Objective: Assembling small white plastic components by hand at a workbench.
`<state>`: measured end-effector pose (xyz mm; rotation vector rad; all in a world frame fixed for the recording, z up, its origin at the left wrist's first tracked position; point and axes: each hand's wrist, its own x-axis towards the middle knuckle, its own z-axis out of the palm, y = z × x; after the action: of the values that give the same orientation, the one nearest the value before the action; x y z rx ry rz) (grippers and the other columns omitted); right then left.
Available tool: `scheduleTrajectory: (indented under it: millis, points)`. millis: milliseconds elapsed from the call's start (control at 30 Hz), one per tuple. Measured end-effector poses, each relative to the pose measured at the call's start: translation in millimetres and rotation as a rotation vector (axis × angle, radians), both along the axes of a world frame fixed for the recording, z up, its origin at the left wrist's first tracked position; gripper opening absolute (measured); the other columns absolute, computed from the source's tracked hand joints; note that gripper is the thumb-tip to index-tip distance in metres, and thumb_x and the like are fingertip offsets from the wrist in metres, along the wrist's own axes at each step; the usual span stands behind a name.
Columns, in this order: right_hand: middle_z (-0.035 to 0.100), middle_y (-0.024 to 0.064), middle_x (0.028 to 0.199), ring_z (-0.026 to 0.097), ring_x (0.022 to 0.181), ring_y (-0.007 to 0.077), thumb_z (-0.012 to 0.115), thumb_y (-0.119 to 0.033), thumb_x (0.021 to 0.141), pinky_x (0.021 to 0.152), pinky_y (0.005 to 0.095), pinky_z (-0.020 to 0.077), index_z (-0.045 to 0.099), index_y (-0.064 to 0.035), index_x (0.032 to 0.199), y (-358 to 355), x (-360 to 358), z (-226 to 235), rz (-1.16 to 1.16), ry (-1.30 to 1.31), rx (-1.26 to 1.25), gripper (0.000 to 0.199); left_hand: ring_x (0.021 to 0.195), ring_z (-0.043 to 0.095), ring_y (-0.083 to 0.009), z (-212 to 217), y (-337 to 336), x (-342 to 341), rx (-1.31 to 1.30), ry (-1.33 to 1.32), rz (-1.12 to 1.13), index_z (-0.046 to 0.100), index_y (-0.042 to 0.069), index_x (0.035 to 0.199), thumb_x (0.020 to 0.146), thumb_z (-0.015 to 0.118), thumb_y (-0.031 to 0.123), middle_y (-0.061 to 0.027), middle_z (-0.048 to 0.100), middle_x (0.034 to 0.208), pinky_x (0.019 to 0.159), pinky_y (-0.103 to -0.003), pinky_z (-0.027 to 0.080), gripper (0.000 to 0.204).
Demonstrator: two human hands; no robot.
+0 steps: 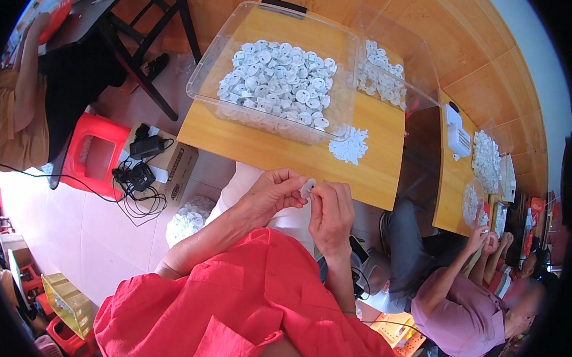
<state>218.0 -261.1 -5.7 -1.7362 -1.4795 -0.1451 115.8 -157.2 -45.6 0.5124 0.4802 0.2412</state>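
Just off the near edge of the wooden table (369, 176), a small round white plastic piece (307, 188) with a dark spot is held up between my two hands. My left hand (276, 192) pinches it from the left with thumb and fingers. From the right, my right hand (333, 212) has its thumb and forefinger closed at the disc's edge; whether a second small part sits in those fingertips I cannot make out. Beyond my hands, a clear plastic bin (204, 79) holds a heap of similar white round pieces (277, 79). Small white parts (349, 146) lie in a pile beside it.
Another clear bin (425, 70) with white parts stands behind at the right. A red stool (96, 145) and a cardboard box (181, 174) carrying black adapters (145, 147) are at the left. A co-worker in a mauve shirt (459, 313) sits at the right; another person sits far left.
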Motion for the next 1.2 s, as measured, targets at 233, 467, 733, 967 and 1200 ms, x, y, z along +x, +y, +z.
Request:
scheduleTrajectory:
  millis: [233, 467, 733, 967, 1200]
  points:
    - [0.053, 0.0153, 0.08, 0.052, 0.071, 0.0322, 0.058, 0.005, 0.073, 0.06, 0.036, 0.0428, 0.051, -0.0002, 0.084, -2, -1, 0, -0.022, -0.025, 0.026, 0.015, 0.063, 0.059, -0.0119, 3, 1, 0, -0.016, -0.017, -0.04, 0.057, 0.006, 0.081, 0.082, 0.063, 0.022, -0.0034, 0.058, 0.069, 0.062, -0.023, 0.049, 0.017]
    - [0.053, 0.0159, 0.08, 0.053, 0.073, 0.0338, 0.058, 0.005, 0.073, 0.062, 0.0371, 0.0442, 0.051, -0.0003, 0.085, -1, -1, -1, -0.025, -0.035, 0.013, 0.015, 0.064, 0.059, -0.0116, 4, 1, -1, 0.003, -0.008, -0.032, 0.057, 0.005, 0.08, 0.082, 0.063, 0.022, -0.0036, 0.058, 0.069, 0.062, -0.023, 0.049, 0.018]
    - [0.052, 0.0141, 0.078, 0.052, 0.069, 0.0324, 0.056, 0.004, 0.076, 0.074, 0.0425, 0.0493, 0.051, -0.0001, 0.084, -1, -1, -4, -0.019, -0.023, 0.042, 0.011, 0.063, 0.058, -0.0111, 3, -1, 0, -0.001, -0.011, -0.023, 0.057, 0.005, 0.08, 0.083, 0.062, 0.022, -0.0034, 0.058, 0.068, 0.061, -0.022, 0.049, 0.018]
    - [0.052, 0.0137, 0.077, 0.051, 0.067, 0.0315, 0.056, 0.004, 0.076, 0.075, 0.0436, 0.0495, 0.05, 0.0003, 0.083, -1, -2, -7, -0.014, -0.031, 0.051, 0.01, 0.069, 0.057, -0.0083, -2, 0, -2, 0.028, -0.053, -0.058, 0.057, 0.006, 0.085, 0.088, 0.053, 0.019, -0.0025, 0.06, 0.078, 0.063, -0.021, 0.049, 0.014]
    - [0.053, 0.0127, 0.078, 0.053, 0.068, 0.0308, 0.057, 0.005, 0.075, 0.076, 0.0441, 0.0492, 0.051, -0.0007, 0.084, -3, -2, -11, 0.002, 0.032, 0.082, 0.013, 0.07, 0.057, -0.0074, 3, -1, -4, 0.045, -0.049, -0.06, 0.057, 0.006, 0.085, 0.089, 0.053, 0.018, -0.0021, 0.059, 0.08, 0.065, -0.021, 0.049, 0.014]
